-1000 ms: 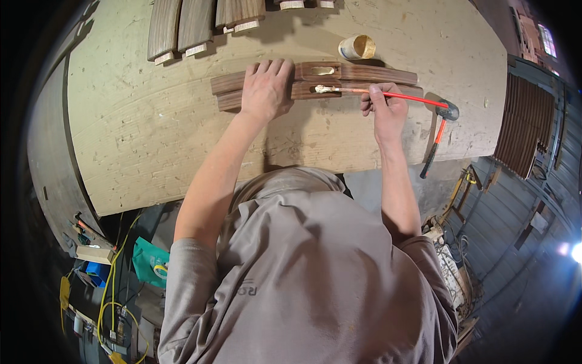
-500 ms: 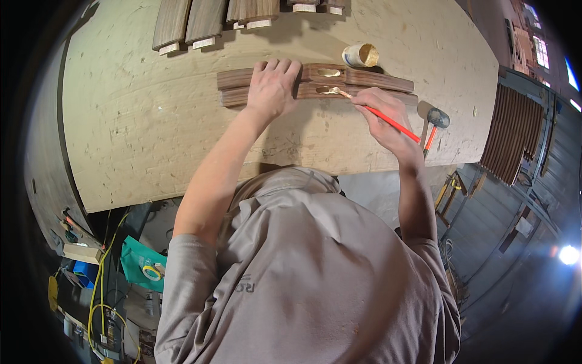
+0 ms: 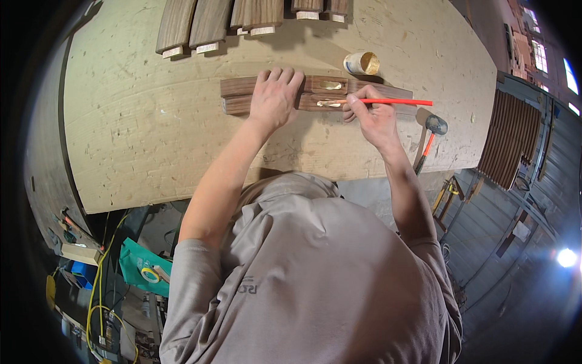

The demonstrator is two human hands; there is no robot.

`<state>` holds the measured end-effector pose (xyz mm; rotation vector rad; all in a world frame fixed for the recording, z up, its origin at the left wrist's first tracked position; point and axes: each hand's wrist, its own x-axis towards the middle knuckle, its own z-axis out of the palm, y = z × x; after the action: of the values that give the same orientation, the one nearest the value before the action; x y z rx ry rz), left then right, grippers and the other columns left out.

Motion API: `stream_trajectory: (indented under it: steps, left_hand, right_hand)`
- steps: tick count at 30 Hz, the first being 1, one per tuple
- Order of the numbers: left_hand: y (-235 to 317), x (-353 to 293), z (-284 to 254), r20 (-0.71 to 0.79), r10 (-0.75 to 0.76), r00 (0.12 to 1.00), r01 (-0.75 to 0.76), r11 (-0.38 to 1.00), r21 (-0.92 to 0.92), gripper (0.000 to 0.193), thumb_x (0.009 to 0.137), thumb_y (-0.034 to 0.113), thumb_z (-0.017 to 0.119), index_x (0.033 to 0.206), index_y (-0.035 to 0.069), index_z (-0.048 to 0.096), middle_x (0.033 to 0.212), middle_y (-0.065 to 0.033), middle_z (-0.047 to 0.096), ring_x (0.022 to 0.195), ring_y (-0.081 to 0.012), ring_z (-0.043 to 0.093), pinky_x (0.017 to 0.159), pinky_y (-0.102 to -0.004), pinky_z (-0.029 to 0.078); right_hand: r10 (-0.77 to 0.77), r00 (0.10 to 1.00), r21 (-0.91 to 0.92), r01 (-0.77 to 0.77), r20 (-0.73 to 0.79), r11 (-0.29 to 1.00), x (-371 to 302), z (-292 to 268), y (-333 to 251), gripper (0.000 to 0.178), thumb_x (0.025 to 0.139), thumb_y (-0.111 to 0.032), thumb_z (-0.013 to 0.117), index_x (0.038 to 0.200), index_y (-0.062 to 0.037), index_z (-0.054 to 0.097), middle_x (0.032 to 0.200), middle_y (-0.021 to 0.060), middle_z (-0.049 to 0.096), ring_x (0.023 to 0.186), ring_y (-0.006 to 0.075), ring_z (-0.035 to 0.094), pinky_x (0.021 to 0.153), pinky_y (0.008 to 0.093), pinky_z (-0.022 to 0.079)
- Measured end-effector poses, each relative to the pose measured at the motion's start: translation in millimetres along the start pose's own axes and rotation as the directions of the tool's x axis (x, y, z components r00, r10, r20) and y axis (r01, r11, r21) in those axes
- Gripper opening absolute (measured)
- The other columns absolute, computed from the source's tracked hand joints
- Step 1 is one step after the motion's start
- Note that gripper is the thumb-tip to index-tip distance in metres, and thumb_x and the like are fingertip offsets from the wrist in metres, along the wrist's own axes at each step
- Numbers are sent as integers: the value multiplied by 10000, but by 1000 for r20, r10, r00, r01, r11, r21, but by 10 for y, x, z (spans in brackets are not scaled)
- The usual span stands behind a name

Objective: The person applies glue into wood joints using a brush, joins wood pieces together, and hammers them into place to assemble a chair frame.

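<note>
Two dark brown wooden pieces lie side by side on the worktable, a far one point(image 3: 239, 86) and a near one point(image 3: 237, 105). Each has an oblong slot with pale cream glue-like stuff in it. My left hand point(image 3: 274, 100) lies across both pieces left of the slots, its fingers curled over the far edge. In my right hand point(image 3: 373, 115) is a thin red-handled brush point(image 3: 409, 102), pinched near its tip end, handle pointing right. The brush tip is at the near piece's slot. Behind the pieces, a small open jar point(image 3: 362, 63) with cream contents lies tipped on its side.
Several brown wooden slats point(image 3: 207, 27) with pale tenon ends lie along the table's far side. A mallet point(image 3: 436, 125) with black head and red handle rests at the right. Ribbed brown boards point(image 3: 512, 139) stand beyond the table point(image 3: 133, 139); a green bag point(image 3: 142, 267) is below left.
The brush has swung from slanting toward the lower right to nearly level, and its tip has moved left along the near slot. My left hand still presses on the wooden pieces.
</note>
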<state>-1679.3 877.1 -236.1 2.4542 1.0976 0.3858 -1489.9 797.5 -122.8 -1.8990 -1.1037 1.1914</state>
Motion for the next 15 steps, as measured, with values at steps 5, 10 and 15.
stream_trajectory:
  steps: [5, 10, 15]
  left_hand:
    - [-30, -1, -46, 39, -13, 999, 14, 1000, -20, 591, 619, 214, 780, 1130, 108, 503, 1098, -72, 571, 1066, -263, 524, 940, -404, 375]
    - [5, 45, -83, 94, -44, 995, 45, 999, -2, 623, 612, 231, 784, 1150, 98, 501, 1104, -74, 568, 1074, -260, 520, 940, -407, 377]
    - [35, 22, -100, 13, -2, 1000, 2, 1000, -4, 459, 630, 178, 733, 1030, 109, 519, 993, -73, 572, 1012, -267, 535, 903, -421, 391]
  right_hand:
    - [-332, 942, -577, 301, 55, 759, -72, -76, -9, 84, 889, -105, 615, 855, -36, 581, 735, 110, 653, 656, 216, 655, 607, 337, 516]
    - [-291, 942, -178, 261, -167, 949, -171, 212, 128, 31, 871, -53, 602, 859, -25, 592, 691, 102, 621, 670, 286, 641, 594, 352, 509]
    - [-320, 946, -343, 287, -44, 894, -141, 44, 92, 40, 864, -68, 604, 847, -36, 586, 751, 130, 619, 687, 339, 616, 590, 388, 492]
